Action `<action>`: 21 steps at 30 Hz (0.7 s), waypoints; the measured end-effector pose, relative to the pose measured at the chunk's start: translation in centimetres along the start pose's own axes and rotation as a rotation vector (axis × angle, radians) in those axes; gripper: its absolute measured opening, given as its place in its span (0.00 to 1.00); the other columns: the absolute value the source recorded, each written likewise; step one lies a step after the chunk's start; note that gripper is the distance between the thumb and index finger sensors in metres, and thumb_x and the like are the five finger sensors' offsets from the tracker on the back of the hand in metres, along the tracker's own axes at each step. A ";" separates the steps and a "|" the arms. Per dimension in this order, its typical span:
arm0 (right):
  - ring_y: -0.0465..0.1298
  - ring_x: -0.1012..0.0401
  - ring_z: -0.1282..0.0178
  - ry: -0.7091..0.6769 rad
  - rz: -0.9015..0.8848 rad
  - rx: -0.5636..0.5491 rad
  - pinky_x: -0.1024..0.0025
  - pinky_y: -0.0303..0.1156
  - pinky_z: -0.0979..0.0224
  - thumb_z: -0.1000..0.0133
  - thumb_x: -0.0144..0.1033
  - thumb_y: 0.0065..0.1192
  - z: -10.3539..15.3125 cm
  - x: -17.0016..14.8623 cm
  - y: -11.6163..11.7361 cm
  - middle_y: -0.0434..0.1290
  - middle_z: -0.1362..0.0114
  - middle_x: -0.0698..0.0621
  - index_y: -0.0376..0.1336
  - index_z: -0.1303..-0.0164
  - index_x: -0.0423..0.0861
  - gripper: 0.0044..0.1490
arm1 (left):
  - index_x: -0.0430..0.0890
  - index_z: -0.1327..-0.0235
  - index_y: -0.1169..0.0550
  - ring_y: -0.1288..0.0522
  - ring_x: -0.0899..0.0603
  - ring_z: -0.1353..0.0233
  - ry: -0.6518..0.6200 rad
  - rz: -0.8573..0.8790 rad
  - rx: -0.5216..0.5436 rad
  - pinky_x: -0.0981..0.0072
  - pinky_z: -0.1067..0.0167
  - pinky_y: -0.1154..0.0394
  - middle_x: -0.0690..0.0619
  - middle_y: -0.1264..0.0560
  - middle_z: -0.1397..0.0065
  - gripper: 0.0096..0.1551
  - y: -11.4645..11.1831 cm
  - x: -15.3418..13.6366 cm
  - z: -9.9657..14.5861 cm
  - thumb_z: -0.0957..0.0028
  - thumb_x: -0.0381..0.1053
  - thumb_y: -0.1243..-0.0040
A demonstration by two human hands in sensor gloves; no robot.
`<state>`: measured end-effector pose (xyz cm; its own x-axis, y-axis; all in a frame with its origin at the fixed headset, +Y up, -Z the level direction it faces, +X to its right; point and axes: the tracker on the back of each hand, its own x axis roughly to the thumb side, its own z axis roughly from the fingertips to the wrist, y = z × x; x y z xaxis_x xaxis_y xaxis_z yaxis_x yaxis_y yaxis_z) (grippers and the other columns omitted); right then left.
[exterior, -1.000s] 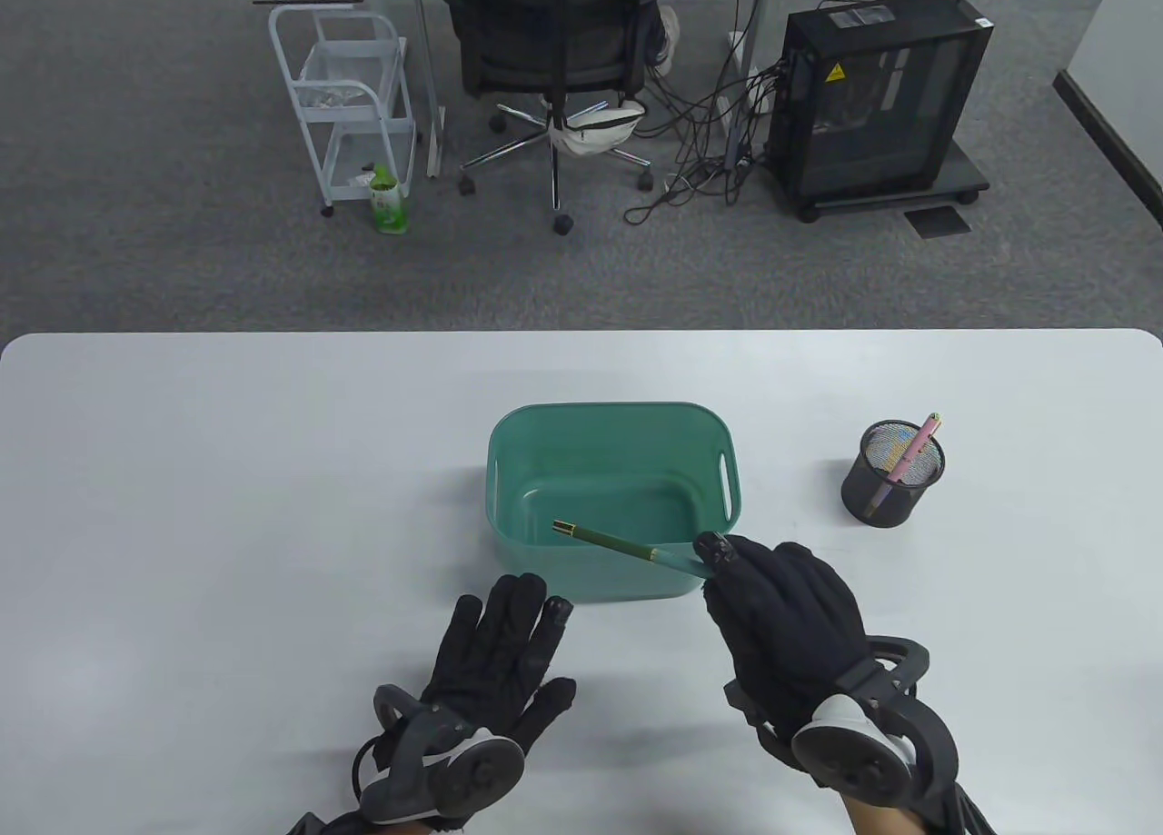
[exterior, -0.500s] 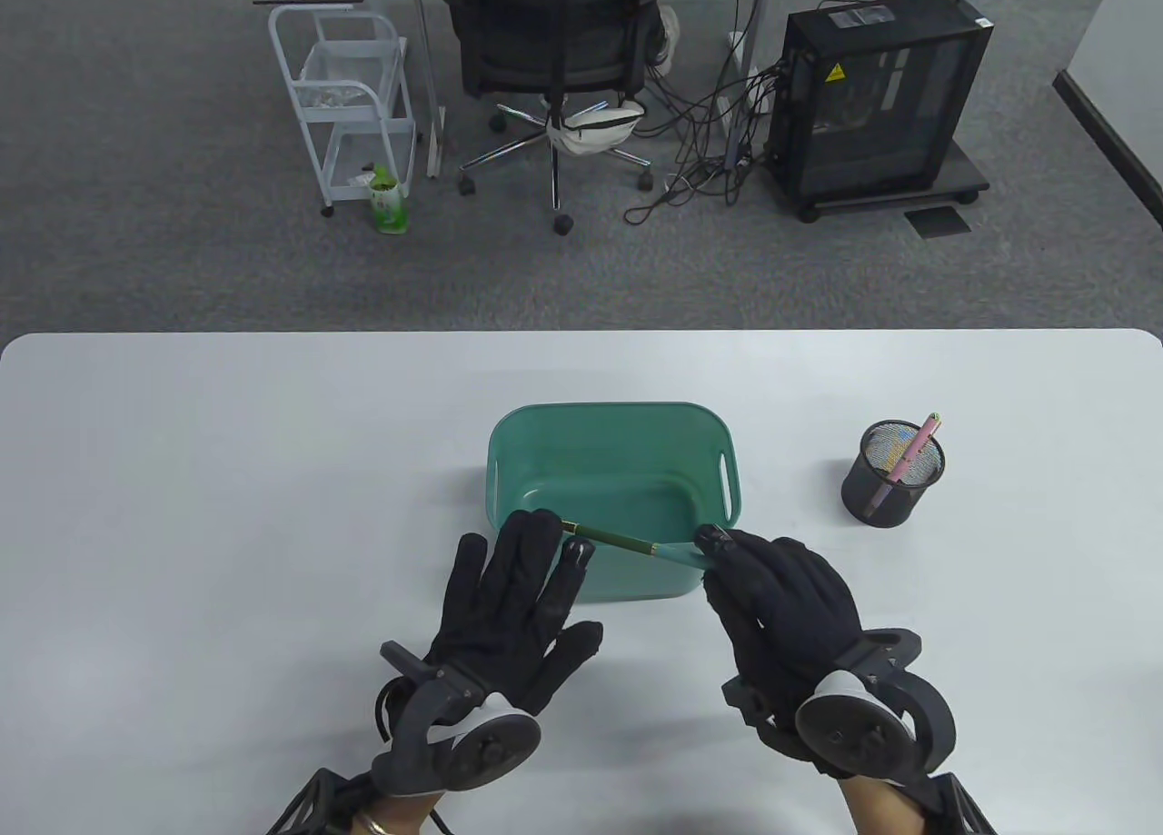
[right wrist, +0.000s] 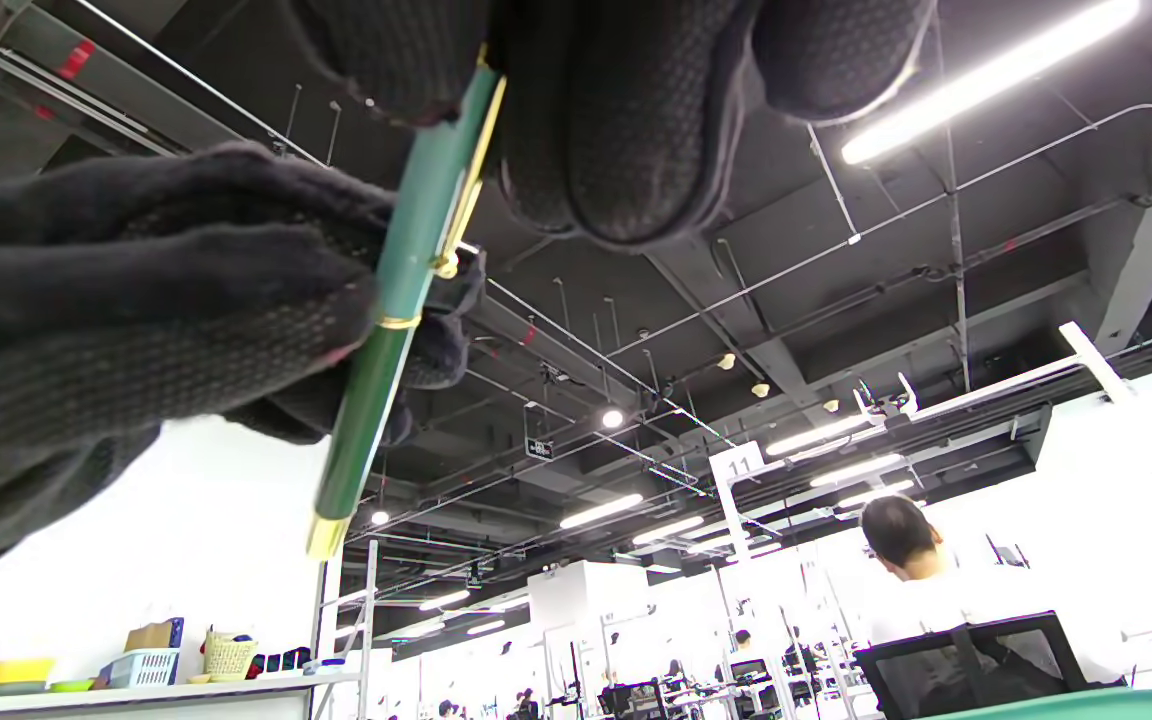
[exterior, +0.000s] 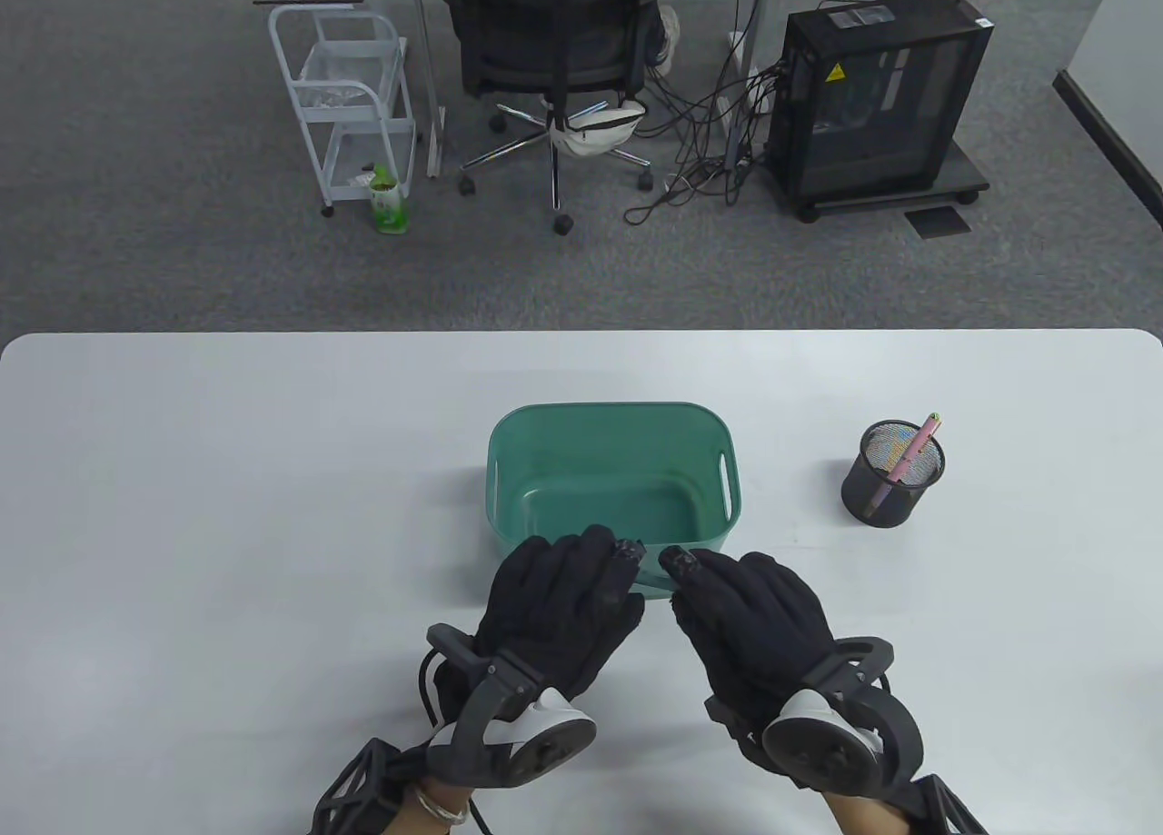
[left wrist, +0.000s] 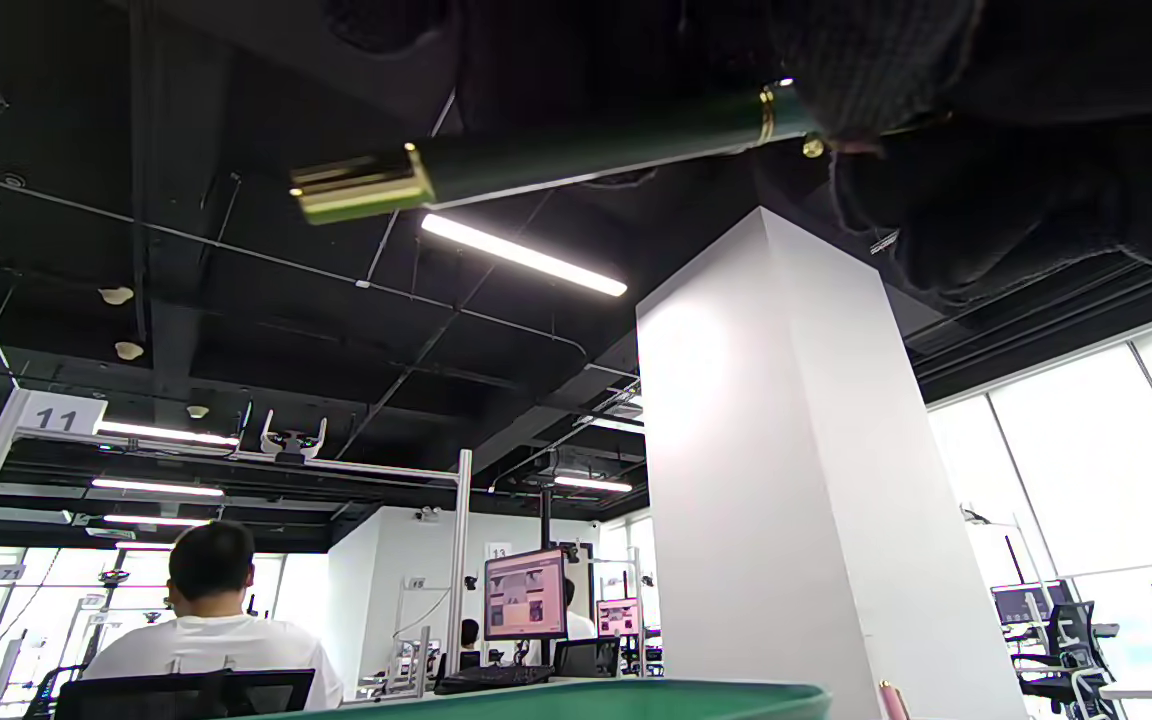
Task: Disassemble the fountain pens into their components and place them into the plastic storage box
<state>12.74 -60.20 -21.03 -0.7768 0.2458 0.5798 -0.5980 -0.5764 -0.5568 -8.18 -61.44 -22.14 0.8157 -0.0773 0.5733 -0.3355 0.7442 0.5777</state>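
Both hands now grip the green fountain pen [exterior: 650, 570] over the near rim of the teal storage box [exterior: 614, 411]: left hand [exterior: 563, 603] has closed on the barrel, right hand [exterior: 750, 612] pinches the cap. Left wrist view: barrel [left wrist: 576, 150] in curled fingers. Right wrist view: clip end [right wrist: 436, 200] clamped. Earlier, the left hand lay flat on the table; uncapping looks imminent.

Just beyond the fingertips, the way ahead is blocked by the near wall of a green storage box [exterior: 509, 544]. Open room is found above its rim. Bare table [exterior: 227, 508] is left to the left; a mesh pen cup [exterior: 890, 490] is stood well right.
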 end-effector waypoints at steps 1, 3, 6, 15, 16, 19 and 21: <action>0.81 0.62 0.42 -0.003 -0.001 0.001 0.56 0.70 0.27 0.39 0.44 0.60 0.0 0.1 0.0 0.79 0.35 0.51 0.71 0.32 0.52 0.26 | 0.46 0.23 0.25 0.27 0.43 0.30 -0.001 -0.006 0.001 0.46 0.23 0.38 0.46 0.24 0.24 0.28 0.0 0.1 0.0 0.29 0.59 0.45; 0.81 0.62 0.42 -0.008 -0.006 0.004 0.56 0.70 0.27 0.39 0.44 0.60 0.1 0.2 0.1 0.79 0.35 0.52 0.71 0.32 0.52 0.26 | 0.46 0.24 0.24 0.26 0.44 0.31 -0.005 -0.015 0.000 0.47 0.24 0.37 0.46 0.23 0.26 0.27 0.0 0.1 0.0 0.29 0.58 0.45; 0.81 0.63 0.42 -0.020 -0.004 0.005 0.56 0.70 0.27 0.39 0.44 0.60 0.2 0.5 0.2 0.79 0.35 0.51 0.71 0.32 0.52 0.26 | 0.46 0.25 0.24 0.25 0.44 0.33 -0.010 -0.018 0.002 0.47 0.25 0.36 0.46 0.22 0.28 0.26 0.0 0.2 0.0 0.29 0.58 0.44; 0.81 0.62 0.42 -0.043 0.003 0.001 0.56 0.70 0.27 0.39 0.44 0.60 0.3 1.0 0.2 0.79 0.35 0.52 0.71 0.32 0.52 0.26 | 0.45 0.27 0.23 0.25 0.45 0.35 -0.040 -0.006 -0.021 0.48 0.26 0.35 0.47 0.22 0.30 0.26 0.0 0.4 -0.1 0.30 0.58 0.43; 0.80 0.62 0.42 -0.045 0.009 0.003 0.55 0.69 0.27 0.39 0.44 0.60 0.3 1.1 0.2 0.79 0.35 0.52 0.71 0.32 0.52 0.26 | 0.45 0.27 0.23 0.24 0.45 0.35 -0.042 -0.006 -0.020 0.48 0.27 0.34 0.47 0.22 0.31 0.26 0.0 0.4 -0.1 0.30 0.58 0.43; 0.80 0.62 0.42 -0.052 0.019 -0.005 0.55 0.69 0.27 0.39 0.44 0.60 0.4 1.2 0.3 0.79 0.35 0.52 0.71 0.31 0.52 0.26 | 0.45 0.28 0.22 0.23 0.46 0.37 -0.048 -0.012 -0.020 0.49 0.28 0.33 0.47 0.21 0.32 0.26 0.0 0.5 -0.1 0.30 0.58 0.43; 0.80 0.62 0.41 -0.055 0.022 -0.003 0.55 0.69 0.27 0.39 0.44 0.60 0.4 1.3 0.3 0.79 0.35 0.52 0.71 0.31 0.52 0.26 | 0.45 0.30 0.21 0.22 0.47 0.38 -0.052 -0.014 -0.018 0.50 0.29 0.32 0.48 0.20 0.33 0.25 0.0 0.5 -0.1 0.31 0.58 0.42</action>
<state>11.67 -60.39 -20.19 -0.7780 0.1900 0.5989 -0.5814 -0.5791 -0.5715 -7.71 -61.37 -21.87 0.7944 -0.1220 0.5950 -0.3151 0.7546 0.5755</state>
